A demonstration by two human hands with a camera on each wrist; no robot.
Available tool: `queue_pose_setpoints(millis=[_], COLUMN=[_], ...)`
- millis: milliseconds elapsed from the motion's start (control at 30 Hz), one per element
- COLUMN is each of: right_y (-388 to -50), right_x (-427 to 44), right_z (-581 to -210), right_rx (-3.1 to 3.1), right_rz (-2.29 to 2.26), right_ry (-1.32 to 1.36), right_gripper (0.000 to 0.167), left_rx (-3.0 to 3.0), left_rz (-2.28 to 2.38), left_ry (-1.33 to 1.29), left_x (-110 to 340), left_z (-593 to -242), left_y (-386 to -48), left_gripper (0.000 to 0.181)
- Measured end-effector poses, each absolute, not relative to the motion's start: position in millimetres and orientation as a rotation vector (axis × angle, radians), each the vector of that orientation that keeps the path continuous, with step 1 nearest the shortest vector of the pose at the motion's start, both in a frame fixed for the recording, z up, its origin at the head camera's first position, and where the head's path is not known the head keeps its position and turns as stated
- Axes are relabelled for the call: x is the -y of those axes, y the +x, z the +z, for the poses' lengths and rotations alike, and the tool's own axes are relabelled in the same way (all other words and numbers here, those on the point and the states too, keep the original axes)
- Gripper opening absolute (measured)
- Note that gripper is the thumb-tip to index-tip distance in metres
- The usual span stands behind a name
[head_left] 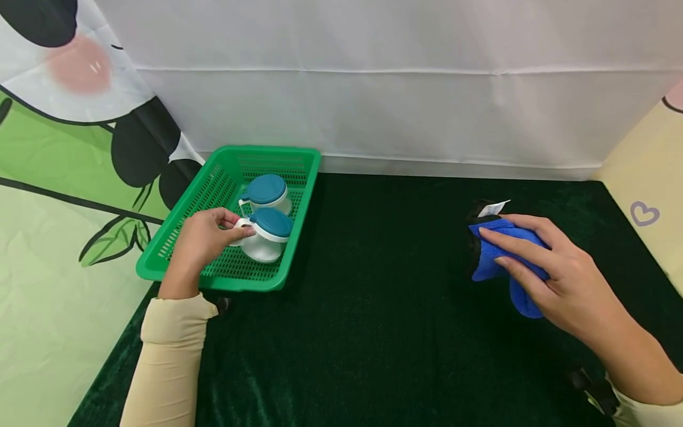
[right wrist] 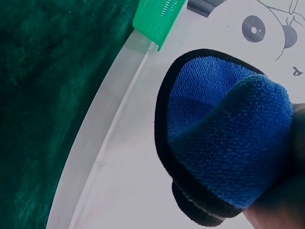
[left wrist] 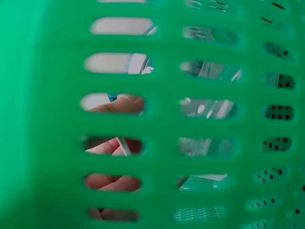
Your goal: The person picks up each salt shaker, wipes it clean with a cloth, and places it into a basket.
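My left hand (head_left: 203, 242) reaches into a green plastic basket (head_left: 221, 283) and pinches the white handle of the nearer lidded jar (head_left: 262, 244). That jar has a blue lid and a pale body. Just behind it stands a second blue-lidded jar (head_left: 267, 190) of the same kind. In the left wrist view the basket wall (left wrist: 162, 124) covers most of the scene; parts of my fingers (left wrist: 114, 183) show through its slots. At the right, above the table, my right hand (head_left: 568, 279) grips a folded blue cloth (head_left: 493, 255) with black edging and a white tag (head_left: 493, 207).
Dark green velvety fabric (head_left: 373, 308) covers the table. A white sheet (head_left: 400, 118) hangs along the back, with a printed panda sheet (head_left: 64, 148) at the left and a cream panel (head_left: 648, 178) at the right.
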State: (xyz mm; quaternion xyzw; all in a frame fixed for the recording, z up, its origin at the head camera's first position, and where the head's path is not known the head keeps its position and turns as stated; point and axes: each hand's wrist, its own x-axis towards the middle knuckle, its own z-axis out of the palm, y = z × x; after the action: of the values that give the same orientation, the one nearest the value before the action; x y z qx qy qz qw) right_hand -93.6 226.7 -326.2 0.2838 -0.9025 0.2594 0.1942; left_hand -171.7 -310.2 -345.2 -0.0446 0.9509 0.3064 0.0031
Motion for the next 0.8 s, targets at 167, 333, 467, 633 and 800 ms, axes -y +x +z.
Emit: queue_pose_setpoints(millis=[167, 333, 467, 633, 800], right_y=[-93, -93, -94, -99, -110], right_x=[-229, -235, -242, -250, -265], right_z=[-326, -326, -326, -331, -339], right_rx=[2.524, 2.533, 2.539, 2.557, 2.644], right_rz=[0.693, 0.683, 0.696, 0.687, 0.598], right_ry=[0.788, 0.761, 0.725, 0.711, 0.639], right_gripper=[0.062, 0.06, 0.058, 0.056, 0.053], left_rx=[-2.991, -3.016, -3.036, -3.027, -2.977], left_rz=[0.93, 0.913, 0.869, 0.808, 0.746], left_ry=[-0.148, -0.122, -0.076, -0.049, -0.07], left_x=[307, 304, 307, 315, 323], left_z=[-345, -345, -346, -347, -346], left_y=[-170, -168, -166, -162, -160], left_gripper=[0.042, 0.041, 0.034, 0.027, 0.026])
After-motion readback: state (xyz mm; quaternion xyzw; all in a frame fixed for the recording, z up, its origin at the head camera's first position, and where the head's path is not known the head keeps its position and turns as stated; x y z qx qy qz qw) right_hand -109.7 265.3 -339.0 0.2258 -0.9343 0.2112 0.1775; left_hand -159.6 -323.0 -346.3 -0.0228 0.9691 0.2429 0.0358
